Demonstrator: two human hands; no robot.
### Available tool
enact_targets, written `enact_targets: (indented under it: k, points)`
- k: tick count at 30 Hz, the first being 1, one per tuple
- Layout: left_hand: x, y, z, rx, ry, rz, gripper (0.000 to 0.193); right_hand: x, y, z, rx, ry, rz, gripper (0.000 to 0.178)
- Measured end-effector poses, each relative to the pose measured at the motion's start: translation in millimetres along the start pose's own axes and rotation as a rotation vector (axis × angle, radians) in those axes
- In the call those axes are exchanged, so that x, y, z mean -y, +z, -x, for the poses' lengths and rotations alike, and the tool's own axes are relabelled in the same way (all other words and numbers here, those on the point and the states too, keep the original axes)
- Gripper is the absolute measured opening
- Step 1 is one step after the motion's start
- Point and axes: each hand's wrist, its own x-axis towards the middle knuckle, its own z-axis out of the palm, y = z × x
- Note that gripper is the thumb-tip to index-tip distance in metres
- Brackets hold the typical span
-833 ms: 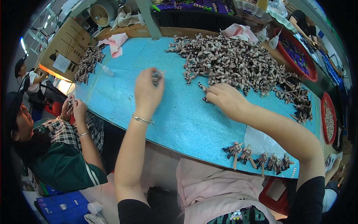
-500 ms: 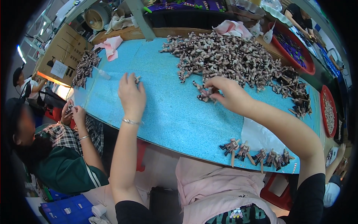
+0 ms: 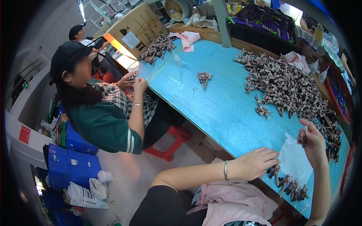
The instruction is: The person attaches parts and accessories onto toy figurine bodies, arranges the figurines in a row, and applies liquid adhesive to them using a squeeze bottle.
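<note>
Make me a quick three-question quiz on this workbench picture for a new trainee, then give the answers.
1. True or false: the camera wearer has a bangle on each wrist.
2. Multiple choice: where is the bigger figure pile? A: beside the cardboard box; B: toward the right of the blue table; C: under it.
3. Fill in: the wearer's ____ hand holds a small dark piece.

Key:
1. False: only the left hand has a bangle at its wrist.
2. B.
3. The right hand.
</note>
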Motion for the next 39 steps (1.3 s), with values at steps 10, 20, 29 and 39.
enact_targets:
  k: [10,20,29,39]
  points:
    - [-6.9,-5.4,13.1,0.073,-0.150,-0.199,0.042,-23.9,-46.8,88.6,-0.169,0.048,0.011,0.020]
    - [-11.6,-16.8,26.3,0.082,-0.170,-0.151,0.057,-29.4,-77.4,121.8,-0.242,0.047,0.282,0.025]
    - [0.9,-14.0,29.9,0.064,-0.202,-0.174,0.060,-33.8,-84.7,97.2,-0.402,-0.080,0.469,0.017]
    - [5.5,-8.2,27.3,0.062,-0.190,-0.216,0.059,-53.5,-52.5,66.8,-0.280,-0.249,1.077,0.013]
